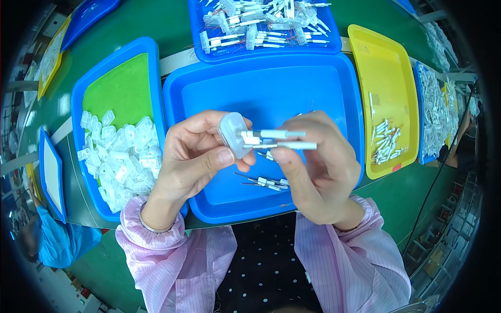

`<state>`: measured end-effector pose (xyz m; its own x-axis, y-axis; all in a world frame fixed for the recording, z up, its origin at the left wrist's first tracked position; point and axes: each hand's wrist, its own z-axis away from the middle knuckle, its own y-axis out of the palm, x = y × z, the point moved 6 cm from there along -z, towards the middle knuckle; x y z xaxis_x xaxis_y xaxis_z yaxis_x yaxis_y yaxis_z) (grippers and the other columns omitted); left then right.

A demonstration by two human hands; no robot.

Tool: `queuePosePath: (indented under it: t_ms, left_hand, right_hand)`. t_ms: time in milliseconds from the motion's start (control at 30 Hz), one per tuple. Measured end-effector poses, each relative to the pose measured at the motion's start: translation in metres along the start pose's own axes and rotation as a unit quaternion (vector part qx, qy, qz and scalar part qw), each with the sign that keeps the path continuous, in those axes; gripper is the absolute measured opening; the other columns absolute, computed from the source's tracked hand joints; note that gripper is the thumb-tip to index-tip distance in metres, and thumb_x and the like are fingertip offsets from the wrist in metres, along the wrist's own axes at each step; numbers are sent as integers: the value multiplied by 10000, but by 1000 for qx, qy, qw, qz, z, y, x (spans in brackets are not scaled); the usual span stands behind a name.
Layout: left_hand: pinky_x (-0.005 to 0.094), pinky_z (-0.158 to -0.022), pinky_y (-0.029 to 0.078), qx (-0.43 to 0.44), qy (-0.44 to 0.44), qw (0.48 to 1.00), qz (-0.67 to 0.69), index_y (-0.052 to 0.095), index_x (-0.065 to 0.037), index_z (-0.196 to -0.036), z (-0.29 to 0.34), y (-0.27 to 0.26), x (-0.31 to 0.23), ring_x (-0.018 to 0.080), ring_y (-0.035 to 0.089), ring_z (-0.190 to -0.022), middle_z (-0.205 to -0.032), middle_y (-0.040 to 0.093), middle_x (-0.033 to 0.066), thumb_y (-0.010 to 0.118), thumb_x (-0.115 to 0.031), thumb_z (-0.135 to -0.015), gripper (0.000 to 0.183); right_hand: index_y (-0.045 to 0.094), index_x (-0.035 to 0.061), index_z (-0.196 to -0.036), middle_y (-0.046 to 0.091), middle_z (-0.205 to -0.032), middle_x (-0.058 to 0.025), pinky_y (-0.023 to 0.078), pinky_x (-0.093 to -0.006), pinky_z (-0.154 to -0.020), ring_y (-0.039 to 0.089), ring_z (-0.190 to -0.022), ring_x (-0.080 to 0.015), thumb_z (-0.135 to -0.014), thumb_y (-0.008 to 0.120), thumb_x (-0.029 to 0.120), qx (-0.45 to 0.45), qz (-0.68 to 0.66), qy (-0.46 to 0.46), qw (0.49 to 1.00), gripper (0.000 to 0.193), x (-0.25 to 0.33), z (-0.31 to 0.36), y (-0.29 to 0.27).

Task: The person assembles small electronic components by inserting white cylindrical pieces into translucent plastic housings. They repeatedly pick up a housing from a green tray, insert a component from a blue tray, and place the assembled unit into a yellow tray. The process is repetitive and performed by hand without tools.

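Frosted, see-through plastic forms a small cap [228, 136], held up above a large blue tray [209, 94] in the middle of the head view. Two white tubes [282, 134] stick out from the cap toward the right, one above the other.

The left hand [182, 161] has its grip closed on the cap, pinching it between thumb and fingers. The right hand [326, 169] is curled at the tubes, its thumb just below the lower one; whether its grip presses on them, I cannot tell. Both wrists come out of pink striped sleeves [162, 255].

Below the hands, white-tipped wire pieces [269, 182] lie loose in the large tray. To the left, a blue-rimmed tray with a green bottom [117, 86] carries a heap of clear plastic pieces [125, 161]. Beyond the large tray, another blue tray holds clear pieces fitted with white tubes and thin red wires [261, 23]. To the right, a yellow tray [389, 68] holds a small pile of white pieces [387, 143]. Green bench [169, 26] shows between the trays. At lower left, a co-worker's blue sleeve [68, 240] appears.
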<state>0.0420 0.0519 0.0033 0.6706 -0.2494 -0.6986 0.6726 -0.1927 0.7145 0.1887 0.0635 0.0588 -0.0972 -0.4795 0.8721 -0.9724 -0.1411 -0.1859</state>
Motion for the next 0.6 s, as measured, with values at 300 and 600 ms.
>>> queuePosePath:
  t_ms: [300, 600]
  left_hand:
    - [316, -724, 515, -22, 62, 995, -78, 495, 58, -1048, 0, -6, 4, 203, 617, -798, -945, 594, 163, 596, 36, -782, 285]
    - [313, -756, 478, -46, 171, 950, -256, 506, 56, -998, 5, 2, -2, 189, 569, -847, -930, 551, 141, 626, 64, -748, 278]
  right_hand:
    - [611, -21, -885, 597, -782, -90, 386, -198, -500, 561, -648, -92, -758, 603, -77, 15, -193, 147, 970, 139, -26, 5, 13]
    - [606, -19, -843, 596, -754, -95, 344, -190, -482, 522, -594, -73, -737, 626, -73, -53, -82, 72, 993, 121, -26, 18, 15]
